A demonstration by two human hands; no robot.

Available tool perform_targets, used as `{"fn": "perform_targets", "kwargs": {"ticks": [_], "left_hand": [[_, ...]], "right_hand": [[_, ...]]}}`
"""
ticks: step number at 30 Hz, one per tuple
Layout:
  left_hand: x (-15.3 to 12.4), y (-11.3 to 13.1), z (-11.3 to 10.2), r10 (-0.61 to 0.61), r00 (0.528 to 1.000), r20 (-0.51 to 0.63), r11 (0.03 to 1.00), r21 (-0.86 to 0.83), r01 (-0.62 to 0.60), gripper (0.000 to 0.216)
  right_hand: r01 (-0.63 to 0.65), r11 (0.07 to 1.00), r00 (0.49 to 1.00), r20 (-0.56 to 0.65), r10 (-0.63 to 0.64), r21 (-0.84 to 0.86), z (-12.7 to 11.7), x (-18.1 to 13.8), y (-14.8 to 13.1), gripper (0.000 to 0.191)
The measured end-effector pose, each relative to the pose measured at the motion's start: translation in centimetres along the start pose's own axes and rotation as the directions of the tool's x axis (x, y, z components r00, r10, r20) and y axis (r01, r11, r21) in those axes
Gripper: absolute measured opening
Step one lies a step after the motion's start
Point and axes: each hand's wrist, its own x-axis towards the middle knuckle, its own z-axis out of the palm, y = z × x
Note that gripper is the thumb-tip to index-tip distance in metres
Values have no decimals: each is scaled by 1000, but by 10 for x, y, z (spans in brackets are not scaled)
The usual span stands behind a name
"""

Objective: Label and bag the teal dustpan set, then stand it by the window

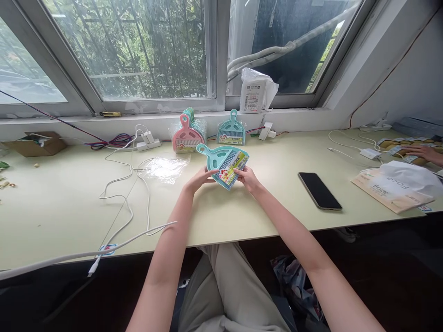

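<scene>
Both my hands hold a small teal dustpan-and-brush set [221,162] with a colourful paper label, lifted just above the pale table [263,207]. My left hand [200,178] grips its lower left edge. My right hand [246,176] pinches the label end on the right. Its handle points up and to the left. An empty clear plastic bag [165,167] lies on the table to the left of my hands.
A pink and teal stack of dustpan sets [188,133] and one teal set [231,131] lean against the sill. A black phone [319,190] lies to the right, beside a tissue pack [398,186]. White cables [128,203] trail at left. Another person's hand [424,152] rests far right.
</scene>
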Motion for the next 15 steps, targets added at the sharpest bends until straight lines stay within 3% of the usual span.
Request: {"fn": "perform_targets", "kwargs": {"ticks": [1,3,4,6,8,9,11,15], "left_hand": [[1,0,-4,-2,999,-39,1000,25,3,42],[3,-2,-11,62,971,-231,994,97,-41,39],[4,-3,-15,127,925,-358,984,165,-71,38],[3,-4,-23,301,767,-567,919,387,-75,32],[-1,-5,-30,455,626,-634,786,616,53,33],[-3,-6,-34,504,591,-630,709,692,133,37],[-6,-9,-39,532,591,-607,585,768,263,45],[-5,-19,-44,422,694,-584,421,804,420,41]], "right_hand": [[-2,1000,1000,-7,2,-3,-1,0,0,18],[-8,1000,1000,-20,8,-10,-2,1,0,18],[-12,1000,1000,-22,12,-13,-3,1,0,18],[-19,1000,1000,-18,19,-16,-4,2,1,20],[-23,1000,1000,-19,23,-18,-5,2,2,20],[-24,1000,999,-23,24,-20,-5,2,2,20],[-25,999,999,-36,24,-23,-5,2,1,19],[-26,999,999,-46,25,-22,-6,3,1,19]]}}
